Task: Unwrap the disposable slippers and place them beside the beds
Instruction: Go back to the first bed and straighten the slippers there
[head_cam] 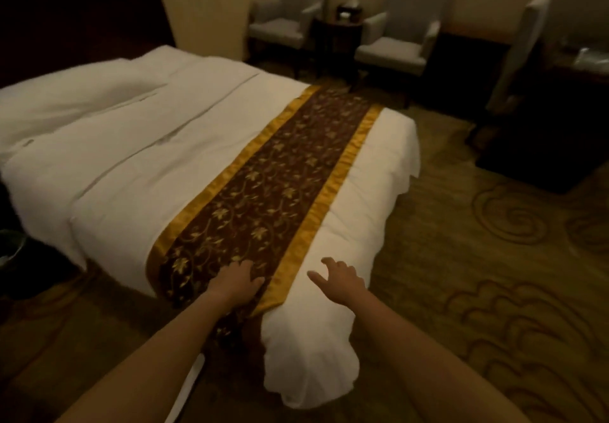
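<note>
A bed (pixel 138 146) with a white duvet fills the middle of the head view. Across its foot lies a brown runner with gold leaf pattern and gold borders (pixel 263 178). My left hand (pixel 235 282) rests flat on the near end of the runner, fingers spread, holding nothing. My right hand (pixel 339 279) hovers just above the white duvet to the right of the runner, fingers apart and empty. No slippers or wrappers show clearly; a narrow white strip (pixel 191 379) on the floor under my left forearm is too hidden to identify.
Patterned carpet (pixel 478 274) spreads right of the bed. Two grey armchairs (pixel 286 27) (pixel 402 37) flank a small dark side table (pixel 339 30) at the back wall. A dark desk (pixel 560 119) with a chair stands at right. A dark bin (pixel 11 248) sits at the left edge.
</note>
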Demonstrator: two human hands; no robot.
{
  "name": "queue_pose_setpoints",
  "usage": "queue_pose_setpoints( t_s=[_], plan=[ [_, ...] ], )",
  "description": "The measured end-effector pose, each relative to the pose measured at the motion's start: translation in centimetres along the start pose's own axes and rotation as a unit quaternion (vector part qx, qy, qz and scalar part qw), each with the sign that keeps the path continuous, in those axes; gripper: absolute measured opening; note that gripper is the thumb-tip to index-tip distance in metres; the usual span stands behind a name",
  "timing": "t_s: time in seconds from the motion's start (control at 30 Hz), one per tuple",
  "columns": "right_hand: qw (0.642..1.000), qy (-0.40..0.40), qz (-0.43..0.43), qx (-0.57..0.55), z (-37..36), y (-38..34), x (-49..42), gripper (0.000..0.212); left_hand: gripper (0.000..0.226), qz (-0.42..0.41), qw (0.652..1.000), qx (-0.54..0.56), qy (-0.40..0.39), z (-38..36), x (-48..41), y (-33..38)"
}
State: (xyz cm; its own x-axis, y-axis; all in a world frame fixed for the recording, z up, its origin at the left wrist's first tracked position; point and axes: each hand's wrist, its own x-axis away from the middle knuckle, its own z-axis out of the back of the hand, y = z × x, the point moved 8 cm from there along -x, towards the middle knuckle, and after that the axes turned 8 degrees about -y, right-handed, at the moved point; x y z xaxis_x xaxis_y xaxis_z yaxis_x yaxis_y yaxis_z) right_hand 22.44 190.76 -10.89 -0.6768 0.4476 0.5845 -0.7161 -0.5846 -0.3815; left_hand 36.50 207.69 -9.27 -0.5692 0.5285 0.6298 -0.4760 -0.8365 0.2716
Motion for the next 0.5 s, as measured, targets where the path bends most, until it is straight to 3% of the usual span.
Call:
queue_pose_setpoints(
  t_s=[0.27, 0.5],
  plan=[
    [0.996, 0.033, -0.065, -0.044, 13.3, 17.0, -0.9, 0.073, 0.06, -0.064, 0.995, -0.073, 0.009, 0.3, -6.5, 22.5],
    [0.989, 0.061, -0.1, -0.095, 22.4, 27.6, -3.1, 0.07, 0.06, -0.119, 0.985, -0.121, -0.001, 0.1, -12.0, 38.5]
  ],
)
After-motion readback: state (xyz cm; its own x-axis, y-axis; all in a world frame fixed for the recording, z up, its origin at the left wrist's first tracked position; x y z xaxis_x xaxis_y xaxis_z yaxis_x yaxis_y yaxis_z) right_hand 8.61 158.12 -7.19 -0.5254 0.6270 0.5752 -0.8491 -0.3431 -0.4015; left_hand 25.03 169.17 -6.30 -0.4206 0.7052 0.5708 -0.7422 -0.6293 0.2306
